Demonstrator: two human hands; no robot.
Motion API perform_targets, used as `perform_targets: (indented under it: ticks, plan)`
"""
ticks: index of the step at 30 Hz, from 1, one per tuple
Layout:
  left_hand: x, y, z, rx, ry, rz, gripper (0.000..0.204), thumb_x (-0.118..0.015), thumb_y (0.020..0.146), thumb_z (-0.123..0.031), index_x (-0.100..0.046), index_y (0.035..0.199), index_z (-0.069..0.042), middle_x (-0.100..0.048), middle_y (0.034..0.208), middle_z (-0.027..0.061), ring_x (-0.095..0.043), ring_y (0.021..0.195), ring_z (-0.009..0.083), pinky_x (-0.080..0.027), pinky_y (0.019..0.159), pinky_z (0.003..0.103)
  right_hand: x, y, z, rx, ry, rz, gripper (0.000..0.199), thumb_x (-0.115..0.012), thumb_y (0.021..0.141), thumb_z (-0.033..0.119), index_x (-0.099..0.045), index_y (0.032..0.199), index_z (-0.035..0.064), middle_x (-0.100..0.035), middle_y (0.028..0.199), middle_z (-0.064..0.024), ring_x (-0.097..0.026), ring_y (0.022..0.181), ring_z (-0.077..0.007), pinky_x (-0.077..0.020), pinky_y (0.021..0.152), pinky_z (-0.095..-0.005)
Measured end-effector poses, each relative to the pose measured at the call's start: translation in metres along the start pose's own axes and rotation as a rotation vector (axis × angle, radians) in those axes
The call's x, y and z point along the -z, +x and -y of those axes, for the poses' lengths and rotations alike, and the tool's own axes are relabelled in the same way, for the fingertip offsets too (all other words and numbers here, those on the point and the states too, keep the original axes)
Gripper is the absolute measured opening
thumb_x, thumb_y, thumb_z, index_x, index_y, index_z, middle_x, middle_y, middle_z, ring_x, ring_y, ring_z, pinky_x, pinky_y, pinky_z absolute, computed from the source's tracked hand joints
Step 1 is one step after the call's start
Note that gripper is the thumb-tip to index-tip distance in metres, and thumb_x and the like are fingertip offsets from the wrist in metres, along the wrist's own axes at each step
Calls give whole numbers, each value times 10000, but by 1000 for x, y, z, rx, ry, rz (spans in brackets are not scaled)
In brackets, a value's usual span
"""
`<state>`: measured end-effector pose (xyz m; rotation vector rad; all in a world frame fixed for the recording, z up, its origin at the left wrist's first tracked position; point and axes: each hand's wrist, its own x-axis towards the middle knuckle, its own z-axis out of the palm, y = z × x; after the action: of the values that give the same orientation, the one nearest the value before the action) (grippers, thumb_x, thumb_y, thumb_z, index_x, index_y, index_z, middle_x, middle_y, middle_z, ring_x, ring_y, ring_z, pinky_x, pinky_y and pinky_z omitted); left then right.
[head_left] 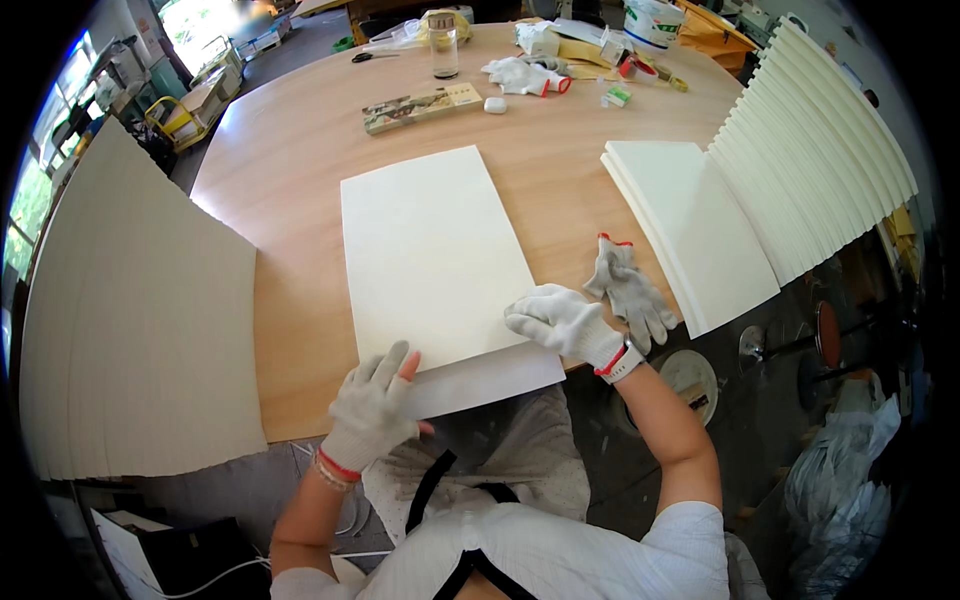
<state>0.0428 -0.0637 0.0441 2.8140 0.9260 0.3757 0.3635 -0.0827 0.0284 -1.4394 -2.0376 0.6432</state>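
Workshop (stacked boards (820, 140), gloves (628, 290))

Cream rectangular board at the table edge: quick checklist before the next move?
1. Left hands contact: gloved left hand rests on the white sheet sticking out under the board's near edge: ok.
2. Right hand on the cream rectangular board, near corner: ok.
3. Board flat on the round wooden table: ok.
4. Near edge overhangs the table: not ok.
5. Spare grey gloves lie beside the right hand, off the board: ok.
6. Grip under the sheet: cannot tell.
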Motion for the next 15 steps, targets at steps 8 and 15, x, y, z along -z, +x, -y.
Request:
perform_targets:
  ticks: [8, 15]
  plan:
    - [6, 7, -8, 3, 80, -3, 700, -768, 647, -95, -512, 1296, -33, -530, 1325, 183, -599, 1048, 362, -517, 845, 418, 4, -2, -24, 0, 274, 20, 342, -584, 944, 329, -697, 1029, 17, -690, 1042, -146, -624, 1016, -280, -482, 901, -355]
    - [-3, 21, 41, 476, -528, -41, 118, -715, 785, -105, -703, 803, 11, -681, 771, 125, -658, 691, 211, -519, 643, 325, 6, -2, -23, -126, 226, 47, 360, -654, 885, 344, -697, 1035, 19, -683, 1046, -167, -636, 1016, -290, -485, 876, -348]
